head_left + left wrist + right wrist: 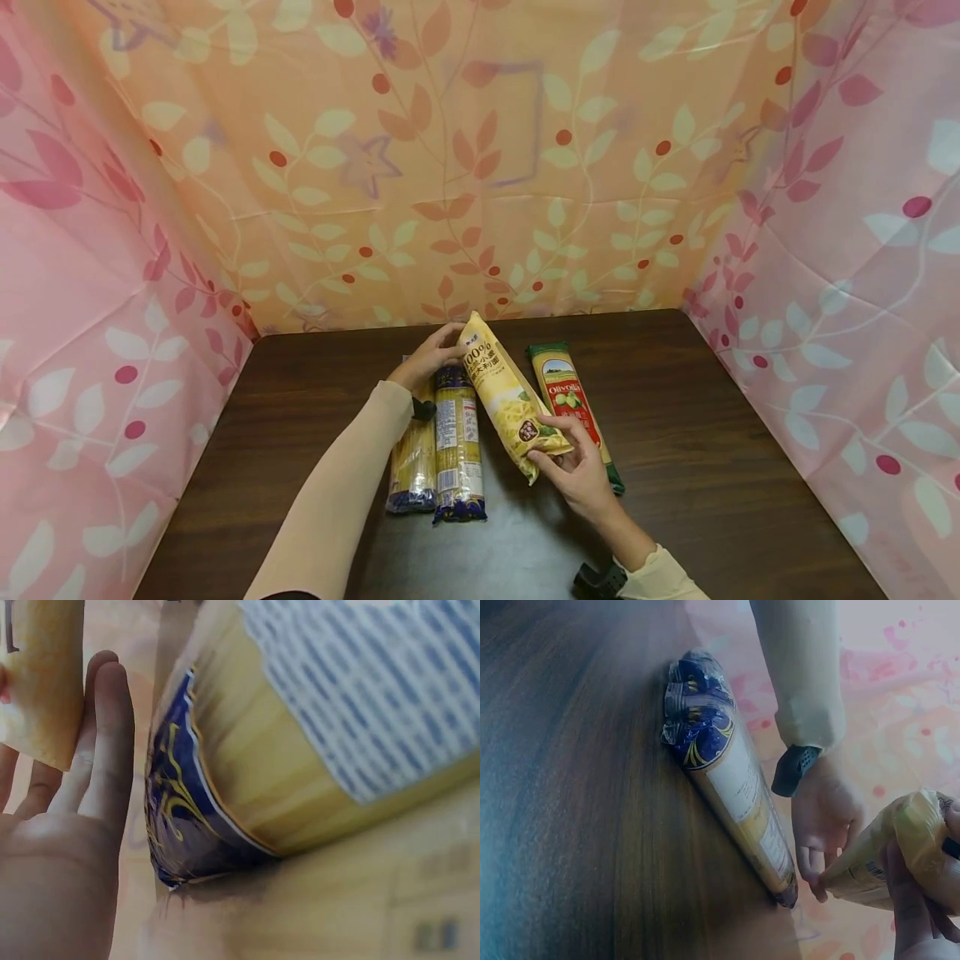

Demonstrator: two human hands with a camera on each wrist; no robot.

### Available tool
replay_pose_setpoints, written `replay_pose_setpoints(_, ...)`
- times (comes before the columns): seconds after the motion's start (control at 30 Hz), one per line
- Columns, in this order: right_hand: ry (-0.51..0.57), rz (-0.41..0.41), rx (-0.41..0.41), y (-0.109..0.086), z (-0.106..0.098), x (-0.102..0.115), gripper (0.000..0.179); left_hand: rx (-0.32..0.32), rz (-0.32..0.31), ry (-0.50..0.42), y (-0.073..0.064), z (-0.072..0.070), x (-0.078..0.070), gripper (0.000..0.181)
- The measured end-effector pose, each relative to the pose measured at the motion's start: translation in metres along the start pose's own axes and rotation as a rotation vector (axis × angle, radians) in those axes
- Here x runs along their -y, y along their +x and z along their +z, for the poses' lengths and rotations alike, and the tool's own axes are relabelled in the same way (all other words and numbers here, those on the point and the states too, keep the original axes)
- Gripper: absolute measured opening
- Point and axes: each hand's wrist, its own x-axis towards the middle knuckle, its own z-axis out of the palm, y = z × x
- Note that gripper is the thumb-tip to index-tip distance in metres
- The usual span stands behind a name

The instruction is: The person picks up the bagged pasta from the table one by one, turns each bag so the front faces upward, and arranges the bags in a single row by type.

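Observation:
Both hands hold a yellow bag of pasta (502,392) at a slant above the dark table. Its far end is in the left hand (435,354); the left wrist view shows fingers (109,742) lying along the bag's edge. At the near end the right hand (581,471) pinches a corner between thumb and fingers. Left of the bag lies a spaghetti pack with blue ends (459,450), beside another clear spaghetti pack (414,467), partly hidden by the left wrist. A red and green Olivoila pasta pack (566,392) lies to the right, partly covered by the held bag and right hand.
The brown wooden table (712,450) ends at a patterned orange cloth (450,208) at the back. Pink leaf-patterned cloths (862,333) hang at both sides. Each wrist wears a dark strap (795,771).

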Motion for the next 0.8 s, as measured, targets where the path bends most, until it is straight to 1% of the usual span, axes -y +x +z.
replay_pose_setpoints(0.07,-0.004,0.017,-0.002,0.0,0.0,0.001,0.051,0.01,-0.003,-0.044,0.001,0.0,0.0,0.052)
replay_pose_setpoints(0.13,-0.007,0.034,0.006,0.001,0.0,0.002,0.053,0.014,-0.006,-0.065,0.002,0.0,0.001,0.054)
replay_pose_setpoints(0.23,-0.025,0.059,0.024,0.002,-0.001,0.004,0.058,0.007,-0.015,-0.071,0.002,0.001,0.002,0.054)
replay_pose_setpoints(0.3,-0.066,0.084,0.034,0.002,-0.003,0.006,0.063,-0.007,-0.018,-0.062,0.001,0.001,0.002,0.055)
replay_pose_setpoints(0.33,-0.102,0.093,0.04,0.002,-0.004,0.007,0.066,-0.014,-0.02,-0.059,0.001,0.002,0.002,0.055)
replay_pose_setpoints(0.47,-0.359,0.119,0.049,0.001,-0.008,0.01,0.072,-0.047,-0.025,-0.026,0.001,0.005,0.002,0.053)
replay_pose_setpoints(0.5,-0.412,0.115,0.056,0.001,-0.009,0.01,0.073,-0.055,-0.028,-0.015,0.002,0.005,0.002,0.053)
replay_pose_setpoints(0.57,-0.496,0.113,0.063,0.0,-0.01,0.01,0.073,-0.067,-0.034,0.019,0.002,0.007,0.003,0.051)
replay_pose_setpoints(0.63,-0.509,0.118,0.076,0.0,-0.011,0.01,0.074,-0.077,-0.042,0.049,0.003,0.008,0.002,0.049)
replay_pose_setpoints(0.8,-0.467,0.164,0.096,-0.001,-0.012,0.009,0.077,-0.083,-0.06,0.092,0.004,0.012,-0.003,0.047)
